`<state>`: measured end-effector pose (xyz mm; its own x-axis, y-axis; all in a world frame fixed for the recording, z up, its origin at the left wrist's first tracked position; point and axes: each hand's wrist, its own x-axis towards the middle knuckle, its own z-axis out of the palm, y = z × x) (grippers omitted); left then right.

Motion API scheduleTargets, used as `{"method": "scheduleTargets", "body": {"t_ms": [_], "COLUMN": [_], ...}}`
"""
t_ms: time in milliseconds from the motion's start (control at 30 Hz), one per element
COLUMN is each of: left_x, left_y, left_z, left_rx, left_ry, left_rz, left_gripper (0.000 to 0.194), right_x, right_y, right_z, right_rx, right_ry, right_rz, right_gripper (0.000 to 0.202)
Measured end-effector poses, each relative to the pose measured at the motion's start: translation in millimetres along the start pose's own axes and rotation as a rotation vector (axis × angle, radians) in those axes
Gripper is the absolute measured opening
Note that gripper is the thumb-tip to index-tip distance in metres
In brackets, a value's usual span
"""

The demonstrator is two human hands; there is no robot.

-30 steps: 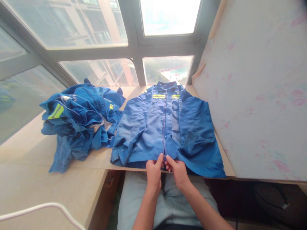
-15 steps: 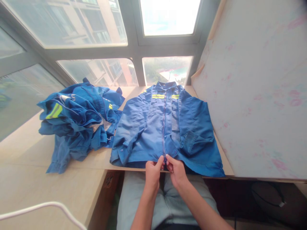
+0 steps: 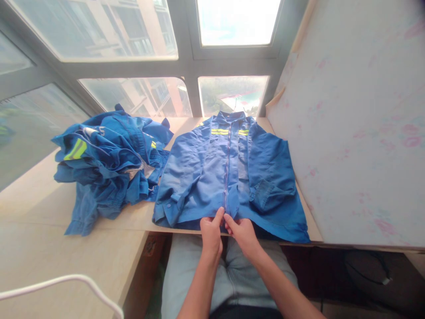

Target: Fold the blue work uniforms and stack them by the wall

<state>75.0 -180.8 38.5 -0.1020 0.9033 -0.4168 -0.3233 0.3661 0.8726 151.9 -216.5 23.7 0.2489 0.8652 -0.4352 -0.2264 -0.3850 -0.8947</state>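
A blue work jacket [image 3: 212, 177] with yellow reflective strips lies front up on the ledge, its collar toward the window and its hem toward me. Its front zipper [image 3: 227, 168] runs down the middle. At the bottom of the zipper, my left hand [image 3: 211, 232] pinches the hem edge between thumb and fingers. Close beside it, my right hand [image 3: 243, 235] is closed in a pinch on the jacket's other front edge. The fingertips hide the zipper's lower end, so the slider cannot be made out.
A crumpled pile of blue work clothes [image 3: 113, 164] with reflective strips lies left of the jacket. A white cable [image 3: 66, 280] crosses the near left of the ledge [image 3: 109, 257]. Windows stand behind, and a flower-patterned wall [image 3: 352, 133] rises on the right.
My left thumb has moved up a little along the zipper's lower end. My right fingers have shifted slightly left, and the front flap beside them lies straighter. Both hands keep their pinch.
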Motion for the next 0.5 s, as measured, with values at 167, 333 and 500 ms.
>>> {"method": "scheduleTargets", "body": {"t_ms": [167, 333, 500], "left_x": [6.8, 25.6, 65.7], "left_y": [5.2, 25.9, 111.5], "left_z": [10.4, -10.2, -86.8], "left_rx": [0.052, -0.023, -0.145], "left_ry": [0.004, 0.034, 0.312], "left_rz": [0.070, 0.048, 0.412], "left_gripper": [0.036, 0.038, 0.037], "right_x": [-7.8, -2.7, 16.9], "right_y": [11.4, -16.6, -72.3], "right_z": [-9.3, -46.7, -128.2], "right_rx": [-0.003, 0.156, 0.545], "right_ry": [-0.043, -0.025, 0.265], "right_rz": [-0.003, -0.040, -0.328], "right_gripper": [0.046, 0.042, 0.032]}}
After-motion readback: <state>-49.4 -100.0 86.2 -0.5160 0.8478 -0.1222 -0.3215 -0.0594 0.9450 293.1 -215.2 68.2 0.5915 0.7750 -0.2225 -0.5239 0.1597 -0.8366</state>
